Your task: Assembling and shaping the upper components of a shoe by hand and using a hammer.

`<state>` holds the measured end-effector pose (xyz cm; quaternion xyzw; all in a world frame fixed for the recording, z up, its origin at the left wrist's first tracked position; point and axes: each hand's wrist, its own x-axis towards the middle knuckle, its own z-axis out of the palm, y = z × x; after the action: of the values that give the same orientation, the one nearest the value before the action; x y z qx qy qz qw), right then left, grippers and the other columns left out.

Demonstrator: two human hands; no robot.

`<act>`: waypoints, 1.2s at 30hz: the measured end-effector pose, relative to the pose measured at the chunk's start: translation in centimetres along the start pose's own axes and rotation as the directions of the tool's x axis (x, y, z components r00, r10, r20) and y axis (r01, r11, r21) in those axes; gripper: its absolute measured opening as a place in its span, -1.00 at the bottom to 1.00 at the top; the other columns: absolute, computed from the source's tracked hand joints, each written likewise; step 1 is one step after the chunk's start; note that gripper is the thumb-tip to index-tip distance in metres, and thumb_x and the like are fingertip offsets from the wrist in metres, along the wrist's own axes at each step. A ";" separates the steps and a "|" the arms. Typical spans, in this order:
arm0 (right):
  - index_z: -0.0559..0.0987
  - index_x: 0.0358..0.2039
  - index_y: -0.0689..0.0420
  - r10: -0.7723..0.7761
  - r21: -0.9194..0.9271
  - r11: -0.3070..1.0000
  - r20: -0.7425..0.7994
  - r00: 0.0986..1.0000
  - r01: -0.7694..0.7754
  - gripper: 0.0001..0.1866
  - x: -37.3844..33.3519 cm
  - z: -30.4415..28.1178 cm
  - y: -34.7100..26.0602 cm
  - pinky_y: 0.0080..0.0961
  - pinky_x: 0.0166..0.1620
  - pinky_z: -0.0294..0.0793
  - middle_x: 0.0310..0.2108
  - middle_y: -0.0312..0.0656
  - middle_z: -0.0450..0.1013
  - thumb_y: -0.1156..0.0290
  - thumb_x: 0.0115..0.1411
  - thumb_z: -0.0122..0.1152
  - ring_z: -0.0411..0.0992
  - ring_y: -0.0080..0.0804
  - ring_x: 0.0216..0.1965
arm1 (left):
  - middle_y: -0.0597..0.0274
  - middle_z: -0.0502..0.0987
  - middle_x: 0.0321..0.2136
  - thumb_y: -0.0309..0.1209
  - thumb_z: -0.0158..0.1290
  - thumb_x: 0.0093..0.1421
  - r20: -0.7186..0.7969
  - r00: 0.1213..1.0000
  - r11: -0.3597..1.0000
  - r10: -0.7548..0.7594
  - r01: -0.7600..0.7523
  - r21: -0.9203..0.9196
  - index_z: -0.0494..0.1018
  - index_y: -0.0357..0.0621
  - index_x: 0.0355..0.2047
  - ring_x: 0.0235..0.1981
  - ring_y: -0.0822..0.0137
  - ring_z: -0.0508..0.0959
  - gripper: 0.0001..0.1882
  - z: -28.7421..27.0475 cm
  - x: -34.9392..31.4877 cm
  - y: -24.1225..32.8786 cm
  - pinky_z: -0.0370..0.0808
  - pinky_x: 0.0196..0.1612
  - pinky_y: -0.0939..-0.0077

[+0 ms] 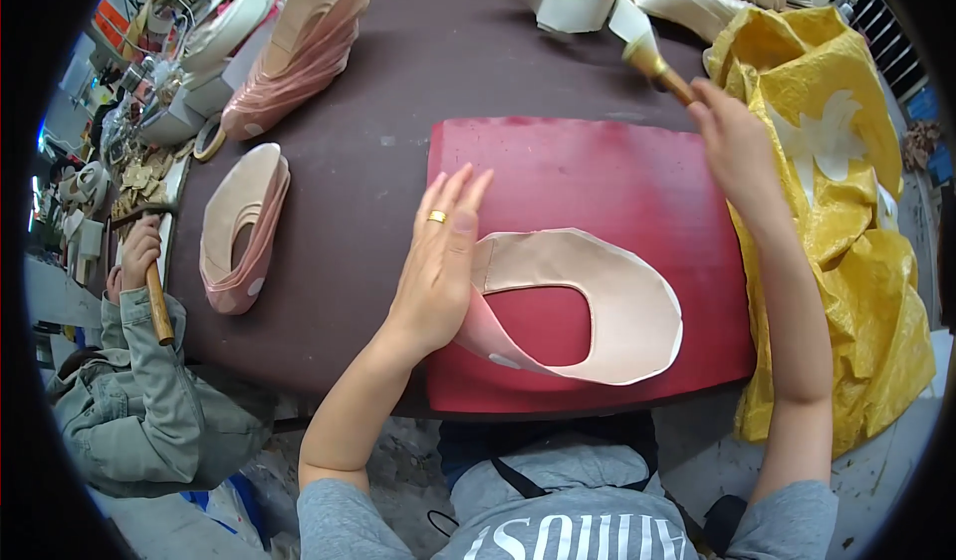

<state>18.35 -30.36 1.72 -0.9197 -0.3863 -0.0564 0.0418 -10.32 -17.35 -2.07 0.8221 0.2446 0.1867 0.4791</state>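
Note:
A ring-shaped pink shoe upper (pixel 632 306) with a pale beige lining lies on a red mat (pixel 588 177) in front of me. My left hand (pixel 436 271) lies against the upper's left end, fingers stretched out and a gold ring on one of them. Its palm side touches the upper. At the far right of the mat, my right hand (pixel 732 137) is closed round the wooden handle of a brush (pixel 652 62). The brush's yellowish head points away from me, beside a white strip (pixel 629 20).
To the left stand a small stack of pink uppers (pixel 249 226) and a taller stack (pixel 299 62). A yellow plastic sack (pixel 832 241) hangs along the right edge. White boxes lie at the back. At far left, a co-worker's hand (pixel 139 246) grips a wooden-handled hammer.

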 end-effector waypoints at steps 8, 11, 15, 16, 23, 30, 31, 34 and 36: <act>0.56 -0.04 0.22 -0.652 0.487 0.673 0.036 0.757 0.556 -0.57 -11.1 -6.5 -5.8 -0.55 -0.42 0.46 -0.31 -0.22 0.55 0.67 0.02 0.25 0.45 -0.43 -0.49 | -0.07 -0.11 0.39 0.29 -0.74 0.29 -0.059 0.992 0.950 -0.113 0.091 -0.297 -0.13 -0.20 0.39 0.42 0.03 -0.17 -0.07 0.6 -0.4 -0.4 -0.18 0.40 0.11; 0.58 -0.09 0.22 -0.647 0.481 0.695 0.093 0.757 0.535 -0.62 -12.9 -4.8 -5.9 -0.52 -0.47 0.44 -0.38 -0.22 0.52 0.67 0.01 0.27 0.42 -0.40 -0.53 | -0.08 -0.15 0.39 0.36 -0.73 0.25 -0.063 0.991 0.913 -0.119 0.084 -0.399 -0.19 -0.21 0.40 0.42 0.02 -0.16 -0.01 1.2 -0.1 0.0 -0.19 0.40 0.09; 0.58 -0.08 0.21 -0.650 0.472 0.696 0.095 0.754 0.541 -0.60 -13.1 -4.1 -5.8 -0.53 -0.52 0.41 -0.41 -0.23 0.48 0.66 0.01 0.28 0.39 -0.43 -0.56 | -0.11 -0.15 0.39 0.35 -0.74 0.26 -0.051 0.990 0.830 -0.129 0.080 -0.553 -0.21 -0.23 0.40 0.42 0.01 -0.16 -0.02 0.8 -0.5 1.8 -0.21 0.40 0.09; 0.58 -0.06 0.20 -0.647 0.465 0.698 0.083 0.758 0.545 -0.59 -13.1 -3.9 -5.8 -0.54 -0.53 0.39 -0.41 -0.24 0.47 0.66 0.01 0.28 0.38 -0.45 -0.56 | -0.11 -0.14 0.39 0.33 -0.74 0.27 -0.040 0.991 0.790 -0.125 0.075 -0.609 -0.21 -0.23 0.40 0.42 0.01 -0.16 -0.03 0.5 -0.5 2.2 -0.21 0.40 0.10; 0.55 0.02 0.18 -0.633 0.406 0.710 0.009 0.774 0.576 -0.51 -12.5 -3.8 -3.9 -0.61 -0.61 0.32 -0.42 -0.29 0.41 0.64 -0.01 0.28 0.31 -0.56 -0.61 | -0.18 -0.13 0.38 0.17 -0.78 0.34 -0.009 1.000 0.959 -0.029 0.025 -0.283 -0.21 -0.31 0.38 0.41 -0.07 -0.18 -0.14 0.7 -0.9 0.5 -0.22 0.40 0.06; 0.57 -0.05 0.22 -0.523 0.477 0.706 -0.149 0.839 0.524 -0.56 -13.7 -3.8 -2.8 -0.56 -0.57 0.35 -0.42 -0.24 0.44 0.66 -0.01 0.28 0.35 -0.46 -0.60 | -0.21 -0.06 0.35 0.05 -0.68 0.40 -0.042 0.993 0.991 0.111 -0.107 0.077 -0.09 -0.33 0.35 0.40 -0.14 -0.13 -0.24 1.1 -1.7 -0.8 -0.16 0.38 0.01; 0.58 -0.06 0.22 -0.505 0.488 0.702 -0.173 0.846 0.518 -0.57 -13.9 -3.7 -2.8 -0.55 -0.56 0.36 -0.42 -0.23 0.44 0.66 -0.01 0.28 0.35 -0.44 -0.59 | -0.21 -0.04 0.35 0.05 -0.63 0.41 -0.087 0.986 0.987 0.144 -0.137 0.086 -0.02 -0.31 0.34 0.39 -0.14 -0.10 -0.25 1.2 -1.9 -0.8 -0.13 0.38 0.00; 0.58 -0.08 0.23 -0.459 0.501 0.730 -0.143 0.877 0.464 -0.60 -14.8 -3.4 -2.6 -0.54 -0.55 0.36 -0.42 -0.22 0.44 0.67 -0.01 0.28 0.36 -0.41 -0.59 | -0.16 0.05 0.32 0.04 -0.46 0.40 -0.068 0.956 0.954 0.284 -0.274 0.120 0.13 -0.26 0.29 0.37 -0.11 0.00 -0.31 0.5 -2.7 -0.5 -0.05 0.36 -0.01; 0.58 -0.12 0.25 -0.403 0.495 0.787 -0.038 0.914 0.368 -0.63 -15.6 -3.0 -2.3 -0.54 -0.55 0.37 -0.42 -0.20 0.45 0.67 0.00 0.27 0.36 -0.39 -0.59 | -0.08 0.18 0.28 0.01 -0.24 0.36 0.056 0.875 0.864 0.480 -0.483 0.144 0.30 -0.19 0.20 0.33 -0.05 0.12 -0.40 -0.9 -3.2 0.4 0.04 0.33 -0.02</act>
<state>5.65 -40.12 2.63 -0.7813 -0.5683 0.0686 0.2486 -13.33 -18.74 -1.56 0.8931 0.0411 0.2735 0.3548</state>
